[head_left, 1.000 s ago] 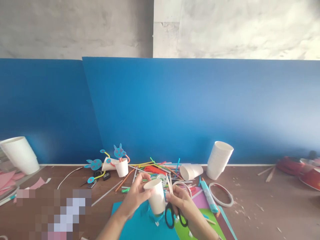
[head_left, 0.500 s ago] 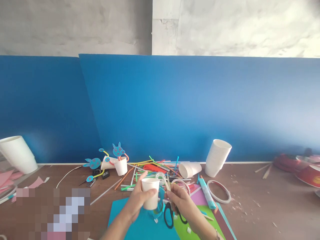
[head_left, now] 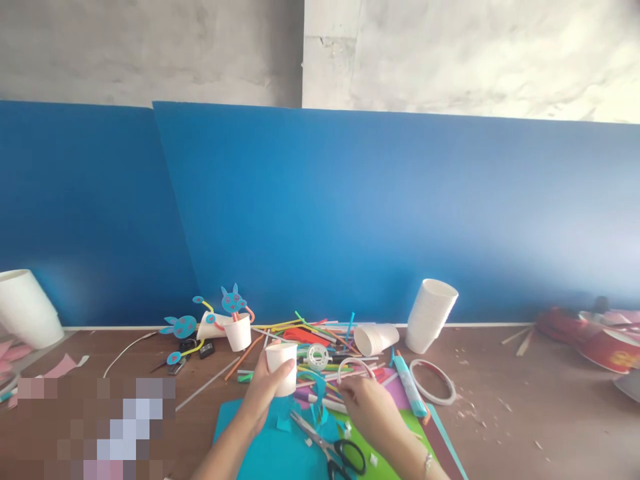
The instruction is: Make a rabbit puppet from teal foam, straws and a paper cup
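My left hand (head_left: 263,388) is wrapped round an upright white paper cup (head_left: 283,368), its thumb across the front. To the right, my right hand (head_left: 364,400) has its fingers bent together at the near edge of a pale tape ring (head_left: 356,368); whether they grip it is hard to make out. Black-handled scissors (head_left: 327,445) lie on blue paper (head_left: 265,450) between my forearms. Blue scraps (head_left: 320,400) and a round white tape dispenser (head_left: 317,357) lie between the hands.
Straws, a fallen cup stack (head_left: 376,339) and a standing one (head_left: 431,315) lie behind. Cups with blue paper animals (head_left: 237,332) stand back left. A blue tube (head_left: 409,387) and a large tape roll (head_left: 433,382) are on the right. A blue partition (head_left: 320,213) closes the back.
The scissors, earlier at my right hand, now lie on the paper. My left hand and the cup have shifted left and up. My right hand is now by the tape ring.
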`<state>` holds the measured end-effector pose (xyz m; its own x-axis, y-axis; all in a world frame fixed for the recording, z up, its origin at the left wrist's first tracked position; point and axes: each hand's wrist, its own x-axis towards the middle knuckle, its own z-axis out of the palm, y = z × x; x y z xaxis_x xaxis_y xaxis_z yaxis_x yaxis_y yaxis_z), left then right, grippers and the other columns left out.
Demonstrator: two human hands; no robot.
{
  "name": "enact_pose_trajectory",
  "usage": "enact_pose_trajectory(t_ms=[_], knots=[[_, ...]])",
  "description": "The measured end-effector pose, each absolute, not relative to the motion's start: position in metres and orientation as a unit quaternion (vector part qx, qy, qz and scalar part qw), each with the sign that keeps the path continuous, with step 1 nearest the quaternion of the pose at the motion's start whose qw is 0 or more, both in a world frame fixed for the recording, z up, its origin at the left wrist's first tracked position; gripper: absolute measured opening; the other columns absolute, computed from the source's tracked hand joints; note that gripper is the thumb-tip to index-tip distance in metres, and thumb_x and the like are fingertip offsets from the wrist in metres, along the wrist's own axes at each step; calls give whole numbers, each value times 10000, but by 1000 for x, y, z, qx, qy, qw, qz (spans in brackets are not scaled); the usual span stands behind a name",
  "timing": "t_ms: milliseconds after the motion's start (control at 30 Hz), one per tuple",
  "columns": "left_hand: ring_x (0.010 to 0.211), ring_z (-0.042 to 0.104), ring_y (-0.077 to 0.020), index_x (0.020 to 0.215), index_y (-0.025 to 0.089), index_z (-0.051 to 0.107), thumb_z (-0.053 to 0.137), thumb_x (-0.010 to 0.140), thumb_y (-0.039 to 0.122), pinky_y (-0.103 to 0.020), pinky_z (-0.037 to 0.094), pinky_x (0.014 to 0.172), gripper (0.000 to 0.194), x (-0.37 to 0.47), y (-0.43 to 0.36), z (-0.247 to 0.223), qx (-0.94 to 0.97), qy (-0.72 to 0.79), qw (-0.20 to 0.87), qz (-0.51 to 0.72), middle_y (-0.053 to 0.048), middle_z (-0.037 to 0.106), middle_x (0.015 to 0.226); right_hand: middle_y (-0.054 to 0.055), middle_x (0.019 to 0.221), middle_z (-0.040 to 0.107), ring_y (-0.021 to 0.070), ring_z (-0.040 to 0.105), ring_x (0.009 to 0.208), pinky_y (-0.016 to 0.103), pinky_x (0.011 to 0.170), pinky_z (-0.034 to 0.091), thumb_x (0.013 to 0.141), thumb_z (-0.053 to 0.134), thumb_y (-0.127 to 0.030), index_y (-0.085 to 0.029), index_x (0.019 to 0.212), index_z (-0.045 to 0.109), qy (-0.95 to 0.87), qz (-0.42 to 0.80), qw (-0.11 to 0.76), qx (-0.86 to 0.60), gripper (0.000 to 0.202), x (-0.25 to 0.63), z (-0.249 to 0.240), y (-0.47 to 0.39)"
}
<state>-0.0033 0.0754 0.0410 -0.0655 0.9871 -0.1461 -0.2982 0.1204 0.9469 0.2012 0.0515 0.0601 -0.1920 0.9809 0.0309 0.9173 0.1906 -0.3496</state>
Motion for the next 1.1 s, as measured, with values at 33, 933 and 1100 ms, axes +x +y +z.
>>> enact_pose_trajectory(t_ms=[33,933,1100], knots=[[826,650,-223,1330,189,359,760,599,476,-294,505,665,882,-4,76,39,366,471,579,556,-92,659,1001,62,737,711,201,648,729,246,570,343,807,420,-96,-194,694,691,-759,104,99,-635,309,206,62,54],[606,613,-178,878,232,414,657,677,482,-275,481,520,403,0,77,28,511,513,494,481,17,576,732,126,783,707,286,651,752,298,578,367,668,501,-43,-153,762,664,-752,69,-24,-655,218,225,107,52],[728,621,-184,819,207,491,688,654,447,-277,496,567,352,-3,77,30,544,510,435,504,-75,577,1085,29,682,647,179,570,657,264,568,321,792,423,-129,-194,744,602,-770,178,126,-600,196,224,111,48]])
